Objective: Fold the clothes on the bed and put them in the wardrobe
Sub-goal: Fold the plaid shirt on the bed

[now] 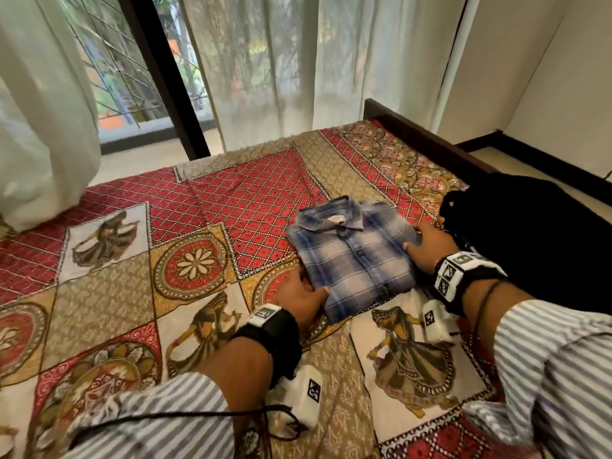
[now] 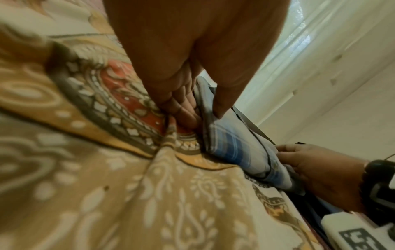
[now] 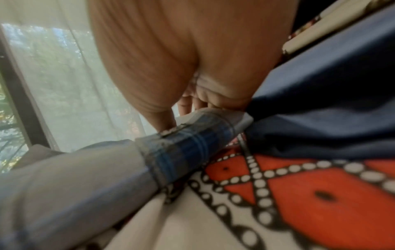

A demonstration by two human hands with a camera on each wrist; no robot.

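Observation:
A folded blue plaid shirt (image 1: 354,260) lies collar-away on the patterned bedspread (image 1: 185,266). My left hand (image 1: 303,293) holds its near left edge. In the left wrist view the fingers (image 2: 183,110) sit under the shirt (image 2: 230,145) and the thumb lies on top. My right hand (image 1: 422,245) grips the right edge, thumb on top. In the right wrist view the right hand (image 3: 183,111) closes over the shirt's folded edge (image 3: 188,145). The wardrobe is out of view.
A dark garment (image 1: 530,246) lies heaped on the bed just right of the shirt, touching my right hand; it looks dark blue (image 3: 320,118) up close. White curtains (image 1: 265,77) hang beyond the bed. The dark bed frame (image 1: 430,144) runs along the far right, near a wall.

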